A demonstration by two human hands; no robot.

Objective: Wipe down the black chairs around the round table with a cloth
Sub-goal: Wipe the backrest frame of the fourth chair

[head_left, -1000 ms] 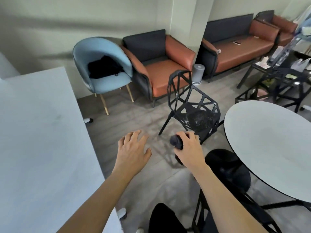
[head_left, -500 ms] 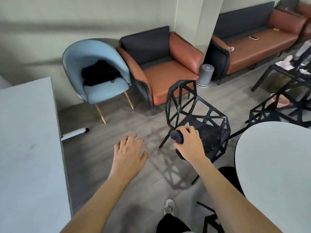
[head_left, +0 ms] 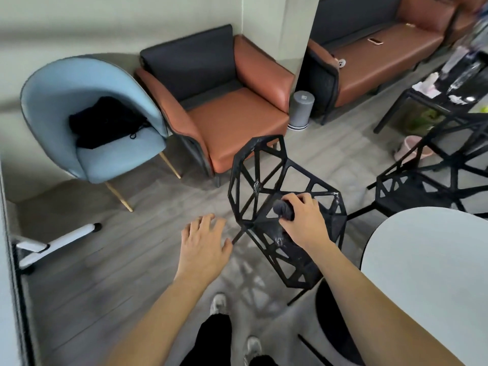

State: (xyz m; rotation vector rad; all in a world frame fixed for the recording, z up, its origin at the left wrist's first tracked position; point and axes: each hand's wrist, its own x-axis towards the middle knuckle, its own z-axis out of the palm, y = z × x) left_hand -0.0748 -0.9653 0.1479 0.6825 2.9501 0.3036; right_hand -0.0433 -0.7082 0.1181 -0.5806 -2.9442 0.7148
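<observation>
Blue tub chair (head_left: pixel 79 122) at left, dark bundle on its seat; left hand (head_left: pixel 204 245) over the floor, fingers spread, holding nothing; black lattice chair (head_left: pixel 266 180) centre — right hand (head_left: pixel 303 220) above its seat, fingers curled round a balled dark cloth (head_left: pixel 284 208); round bench (head_left: pixel 433 273) at right.

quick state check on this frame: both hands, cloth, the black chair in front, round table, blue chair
Right hand: grips the cloth, over the seat.
Left hand: open, fingers spread, holds nothing.
Cloth: bunched up in the right hand.
Black chair: upright, white specks on its frame.
Round table: top bare where visible.
Blue chair: upright, black bundle on its seat.
</observation>
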